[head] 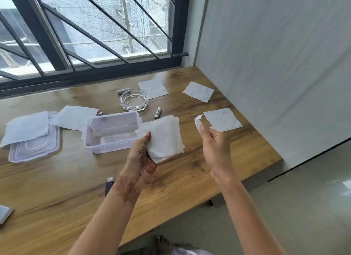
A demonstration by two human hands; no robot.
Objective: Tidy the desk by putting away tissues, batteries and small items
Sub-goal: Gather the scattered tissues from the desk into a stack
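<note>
Tissues (198, 91) are lying scattered over the wooden bench (57, 178); the left hand (141, 152) is holding a stack of tissues (163, 137) in a closed grip just right of the open plastic box (106, 143), while the right hand (212, 144) is pinching the near corner of a single tissue (222, 120) by the bench's right edge. One battery (157, 112) is lying between the glass ashtray (134, 100) and the stack, more batteries (123, 91) are sitting behind the ashtray, and the box lid (34, 150) is resting left of the box.
</note>
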